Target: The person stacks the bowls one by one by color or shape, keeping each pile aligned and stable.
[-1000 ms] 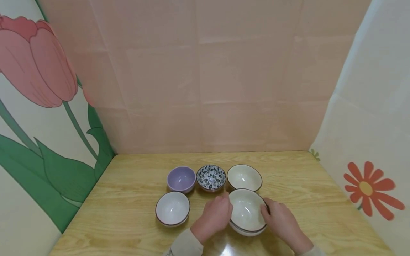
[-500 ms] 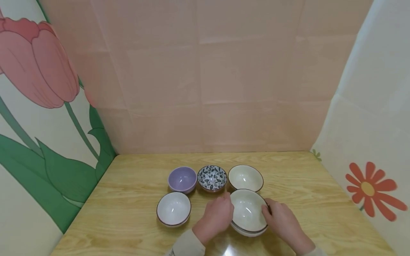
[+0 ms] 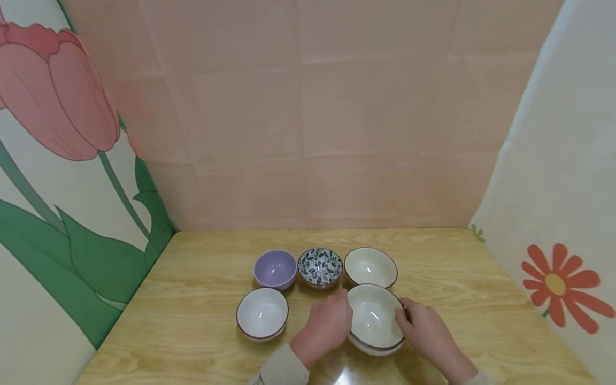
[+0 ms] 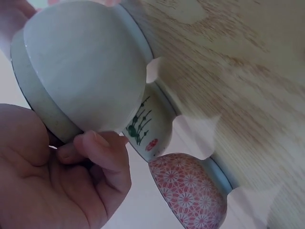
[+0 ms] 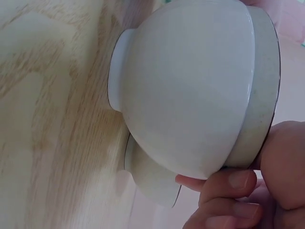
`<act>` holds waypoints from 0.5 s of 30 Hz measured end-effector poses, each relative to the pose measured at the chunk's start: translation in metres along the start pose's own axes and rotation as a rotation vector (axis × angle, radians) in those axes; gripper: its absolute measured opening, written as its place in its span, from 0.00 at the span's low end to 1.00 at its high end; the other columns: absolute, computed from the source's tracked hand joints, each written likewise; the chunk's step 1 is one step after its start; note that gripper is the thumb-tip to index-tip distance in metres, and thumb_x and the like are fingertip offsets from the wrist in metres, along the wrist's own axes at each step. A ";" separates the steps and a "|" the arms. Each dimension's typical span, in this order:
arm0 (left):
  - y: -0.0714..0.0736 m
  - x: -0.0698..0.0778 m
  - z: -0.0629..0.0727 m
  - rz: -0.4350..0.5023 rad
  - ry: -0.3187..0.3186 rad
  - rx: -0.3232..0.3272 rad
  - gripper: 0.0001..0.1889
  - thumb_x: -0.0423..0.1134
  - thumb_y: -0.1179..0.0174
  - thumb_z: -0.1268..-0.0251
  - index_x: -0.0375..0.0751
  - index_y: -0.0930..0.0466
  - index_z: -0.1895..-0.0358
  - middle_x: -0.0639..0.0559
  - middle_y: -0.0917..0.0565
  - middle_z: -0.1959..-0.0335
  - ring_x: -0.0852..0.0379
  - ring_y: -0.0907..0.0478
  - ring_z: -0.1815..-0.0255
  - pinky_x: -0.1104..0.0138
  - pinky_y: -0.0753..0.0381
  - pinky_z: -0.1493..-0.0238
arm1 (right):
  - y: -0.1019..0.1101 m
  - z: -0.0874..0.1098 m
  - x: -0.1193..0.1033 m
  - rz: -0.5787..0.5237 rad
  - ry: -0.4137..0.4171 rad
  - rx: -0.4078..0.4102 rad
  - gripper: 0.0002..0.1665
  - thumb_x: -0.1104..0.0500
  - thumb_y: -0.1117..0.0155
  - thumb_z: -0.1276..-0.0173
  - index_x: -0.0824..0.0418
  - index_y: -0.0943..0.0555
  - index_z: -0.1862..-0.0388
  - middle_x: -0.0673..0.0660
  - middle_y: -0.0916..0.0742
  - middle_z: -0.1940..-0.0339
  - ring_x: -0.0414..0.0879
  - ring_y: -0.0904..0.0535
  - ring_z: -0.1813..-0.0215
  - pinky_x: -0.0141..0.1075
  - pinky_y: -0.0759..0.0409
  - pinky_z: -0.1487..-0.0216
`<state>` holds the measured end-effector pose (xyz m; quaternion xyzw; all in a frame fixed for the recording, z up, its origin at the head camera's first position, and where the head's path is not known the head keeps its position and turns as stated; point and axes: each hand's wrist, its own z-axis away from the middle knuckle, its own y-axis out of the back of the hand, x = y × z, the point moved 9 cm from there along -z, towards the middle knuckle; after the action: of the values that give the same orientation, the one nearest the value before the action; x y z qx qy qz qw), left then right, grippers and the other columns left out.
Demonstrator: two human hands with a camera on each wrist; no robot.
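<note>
A cream bowl with a dark rim [image 3: 372,313] sits nested inside a white bowl [image 5: 186,86] near the front of the table. My left hand [image 3: 328,321] pinches the cream bowl's rim on its left side, fingers curled. On the opposite side, my right hand [image 3: 425,326] grips the same rim, its thumb over the edge. Only a beige band of the upper bowl [image 4: 50,107] shows above the white one in the left wrist view. In the right wrist view the white bowl's foot is against or very near the wooden table [image 5: 62,143]; I cannot tell which.
Behind the stack stands another cream bowl [image 3: 370,266]. To its left are a black-and-white leaf-patterned bowl [image 3: 320,267] and a purple bowl [image 3: 275,269]. A white bowl with a brown rim [image 3: 262,314] stands front left. Printed cloth walls [image 3: 298,117] border the table.
The head view has shifted slightly, so everything appears a little further right. Both hands keep their grip on the cream bowl, and no bowl visibly moves on the table.
</note>
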<state>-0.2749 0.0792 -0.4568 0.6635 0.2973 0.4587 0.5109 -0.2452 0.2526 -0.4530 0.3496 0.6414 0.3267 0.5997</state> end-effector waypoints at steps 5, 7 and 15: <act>0.002 0.000 0.000 -0.021 -0.013 0.008 0.15 0.41 0.51 0.25 0.35 0.23 0.45 0.47 0.17 0.65 0.55 0.17 0.66 0.63 0.18 0.72 | 0.004 -0.001 -0.002 0.002 0.067 0.038 0.14 0.61 0.39 0.29 0.70 0.17 0.51 0.60 0.12 0.63 0.46 0.21 0.66 0.42 0.20 0.65; 0.003 0.001 0.000 -0.031 -0.029 0.017 0.15 0.42 0.53 0.22 0.37 0.23 0.47 0.48 0.18 0.66 0.55 0.17 0.66 0.63 0.19 0.72 | 0.005 0.000 -0.002 0.000 0.078 0.050 0.14 0.60 0.38 0.29 0.69 0.17 0.52 0.57 0.13 0.68 0.45 0.22 0.68 0.42 0.21 0.67; 0.002 0.000 0.000 -0.015 -0.038 0.030 0.18 0.42 0.58 0.20 0.36 0.24 0.41 0.44 0.15 0.60 0.52 0.16 0.59 0.61 0.16 0.65 | 0.004 0.000 -0.001 -0.010 0.054 0.026 0.16 0.58 0.38 0.27 0.69 0.17 0.49 0.49 0.22 0.80 0.43 0.30 0.76 0.35 0.31 0.76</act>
<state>-0.2750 0.0789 -0.4550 0.6774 0.2993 0.4377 0.5099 -0.2449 0.2544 -0.4490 0.3450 0.6634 0.3245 0.5793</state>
